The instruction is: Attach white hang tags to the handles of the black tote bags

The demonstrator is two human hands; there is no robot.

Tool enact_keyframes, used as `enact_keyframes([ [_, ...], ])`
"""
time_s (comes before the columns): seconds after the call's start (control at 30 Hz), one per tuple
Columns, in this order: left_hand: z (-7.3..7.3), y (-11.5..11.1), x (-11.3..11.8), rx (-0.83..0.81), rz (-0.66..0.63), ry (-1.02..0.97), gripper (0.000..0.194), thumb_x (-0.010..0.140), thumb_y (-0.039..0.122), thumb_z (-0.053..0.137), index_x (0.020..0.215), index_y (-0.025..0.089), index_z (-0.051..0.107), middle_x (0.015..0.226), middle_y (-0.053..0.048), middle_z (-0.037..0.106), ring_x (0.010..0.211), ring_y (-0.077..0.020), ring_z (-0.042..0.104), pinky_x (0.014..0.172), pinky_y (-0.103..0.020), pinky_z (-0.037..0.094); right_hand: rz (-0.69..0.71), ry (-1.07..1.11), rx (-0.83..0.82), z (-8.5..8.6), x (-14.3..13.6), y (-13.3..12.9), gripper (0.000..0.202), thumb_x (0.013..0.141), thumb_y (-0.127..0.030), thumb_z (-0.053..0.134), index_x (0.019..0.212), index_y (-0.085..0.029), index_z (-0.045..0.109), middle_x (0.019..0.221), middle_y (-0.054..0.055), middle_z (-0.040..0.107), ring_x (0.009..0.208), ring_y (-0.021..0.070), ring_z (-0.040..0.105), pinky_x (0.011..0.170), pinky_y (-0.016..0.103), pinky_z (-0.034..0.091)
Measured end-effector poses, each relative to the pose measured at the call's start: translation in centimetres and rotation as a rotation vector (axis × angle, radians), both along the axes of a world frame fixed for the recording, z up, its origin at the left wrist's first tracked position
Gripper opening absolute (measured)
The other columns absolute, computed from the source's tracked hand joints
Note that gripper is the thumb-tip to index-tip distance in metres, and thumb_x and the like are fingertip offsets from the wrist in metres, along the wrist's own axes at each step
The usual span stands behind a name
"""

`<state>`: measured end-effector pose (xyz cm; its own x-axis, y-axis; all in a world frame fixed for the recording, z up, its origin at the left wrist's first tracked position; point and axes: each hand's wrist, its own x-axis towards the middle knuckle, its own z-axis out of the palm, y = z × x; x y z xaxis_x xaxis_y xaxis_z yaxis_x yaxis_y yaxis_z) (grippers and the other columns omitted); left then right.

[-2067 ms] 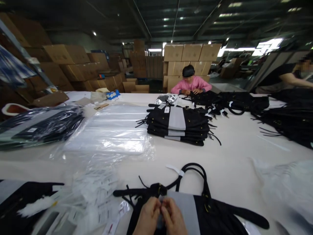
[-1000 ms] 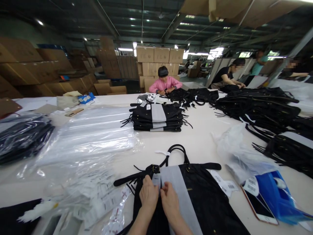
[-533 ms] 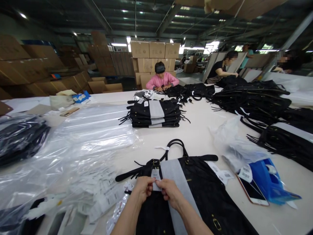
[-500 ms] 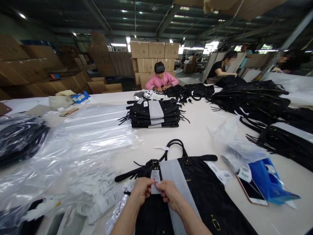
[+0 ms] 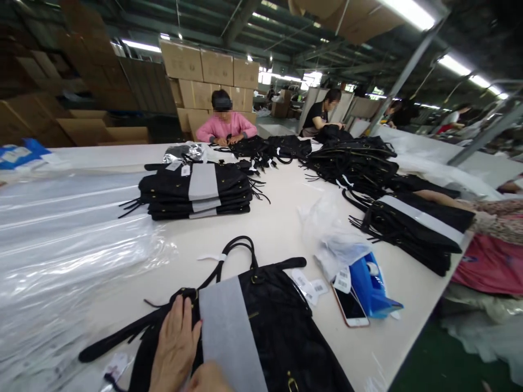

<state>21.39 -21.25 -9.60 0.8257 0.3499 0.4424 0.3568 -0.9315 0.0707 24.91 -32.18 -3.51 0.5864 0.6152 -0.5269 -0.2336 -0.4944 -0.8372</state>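
A black handbag (image 5: 281, 326) lies flat on the table in front of me, its looped handles (image 5: 241, 242) pointing away. A pale grey strip (image 5: 229, 321) runs down its middle. My left hand (image 5: 175, 343) rests flat on the bag just left of this strip, below a buckle, its fingers stretched out. Low at the bottom edge is my right hand (image 5: 208, 378), close beside the left one. Only its back shows, and its fingers are hidden. The hang tag cannot be seen.
Stacked black bags (image 5: 171, 190) lie beyond, with clear plastic sheets (image 5: 73, 218) at left. To the right are a phone (image 5: 351, 307), a blue pouch (image 5: 368, 283) and labels (image 5: 306, 286). Another bag pile (image 5: 417, 218) is at the right edge, with a co-worker's arm (image 5: 445, 198) over it.
My view has swung right, so things appear further left. Both hands have left the hang tag they were pinching; the left now lies flat on the bag and the right is lower.
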Motion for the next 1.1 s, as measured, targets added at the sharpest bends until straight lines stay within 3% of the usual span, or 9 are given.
enact_keyframes([
  [0.1,-0.1,0.1,-0.3,0.076,-0.053,0.013,0.059,0.088,0.018,0.027,0.138,0.011,-0.004,0.143,-0.023,0.012,0.131,-0.0358,0.015,0.093,-0.056,0.033,0.067,-0.322,-0.033,1.5,4.9,-4.6,0.007,0.078,-0.019,0.054,0.075,-0.018,0.061,0.071,-0.001,0.062,0.068,0.0135,0.059,0.063,0.025,0.046],
  [0.17,-0.1,0.0,-0.4,0.094,-0.066,0.022,0.059,0.087,0.018,0.025,0.138,0.014,-0.005,0.144,-0.021,0.009,0.131,-0.0357,0.014,0.093,-0.057,0.033,-0.002,-0.718,-0.223,2.2,9.9,-8.9,0.020,0.079,-0.012,0.045,0.088,-0.020,0.060,0.086,0.002,0.064,0.083,0.0151,0.058,0.075,0.026,0.045],
  [0.3,0.3,-0.3,-0.1,0.050,0.007,0.009,0.059,0.088,0.024,0.024,0.138,0.013,-0.004,0.145,-0.020,0.006,0.130,-0.0366,0.018,0.092,-0.056,0.035,-0.105,-0.752,-0.459,1.5,19.8,-15.7,0.022,0.076,-0.009,0.043,0.093,-0.013,0.057,0.099,0.015,0.060,0.099,0.0265,0.053,0.086,0.039,0.039],
  [0.4,0.5,-0.4,0.1,0.048,0.037,0.006,0.058,0.088,0.029,0.023,0.138,0.012,-0.001,0.145,-0.019,0.005,0.128,-0.0374,0.022,0.091,-0.055,0.036,-0.119,-0.691,-0.545,-0.2,23.5,-16.6,0.020,0.069,-0.017,0.057,0.089,-0.012,0.057,0.094,0.016,0.060,0.094,0.0307,0.055,0.081,0.041,0.039],
  [0.53,0.6,-0.3,0.2,0.099,0.037,0.020,0.058,0.088,0.028,0.023,0.138,0.012,-0.002,0.146,-0.017,0.003,0.127,-0.0374,0.025,0.088,-0.053,0.038,-0.186,-0.547,-0.586,-2.0,24.6,-14.7,0.034,0.058,-0.021,0.066,0.088,-0.012,0.055,0.082,0.013,0.061,0.085,0.0331,0.057,0.073,0.042,0.038],
  [0.67,0.6,-0.3,0.2,0.138,0.053,0.026,0.058,0.088,0.028,0.024,0.138,0.012,-0.002,0.146,-0.018,0.004,0.126,-0.0384,0.027,0.086,-0.052,0.039,-0.193,-0.379,-0.437,-1.9,25.1,-14.7,0.025,0.056,-0.019,0.060,0.081,-0.018,0.055,0.070,0.004,0.058,0.077,0.0246,0.056,0.067,0.034,0.037],
  [0.77,0.7,-0.4,0.1,0.131,0.046,0.044,0.058,0.088,0.026,0.026,0.138,0.015,-0.001,0.146,-0.017,0.006,0.125,-0.0363,0.029,0.089,-0.051,0.038,-0.141,-0.173,-0.226,-0.5,25.2,-16.2,0.022,0.058,-0.020,0.048,0.078,-0.016,0.057,0.064,0.001,0.056,0.062,0.0167,0.053,0.056,0.027,0.036],
  [0.9,0.8,0.1,-0.1,0.063,0.095,0.045,0.059,0.088,0.034,0.029,0.139,0.016,0.003,0.144,-0.017,0.015,0.121,-0.0330,0.037,0.092,-0.047,0.037,-0.088,0.068,0.007,2.4,23.9,-17.7,0.044,0.053,-0.024,0.046,0.095,-0.015,0.058,0.074,0.002,0.060,0.057,0.0127,0.051,0.052,0.024,0.037],
  [1.1,2.4,0.7,0.0,-0.018,0.101,0.063,0.052,0.088,0.038,0.031,0.134,0.014,0.028,0.133,-0.016,0.040,0.116,-0.0271,0.044,0.092,-0.042,0.039,-0.141,0.514,0.399,5.4,20.0,-15.2,0.047,0.050,-0.016,0.060,0.097,-0.017,0.062,0.071,0.000,0.060,0.053,0.0084,0.047,0.046,0.018,0.033],
])
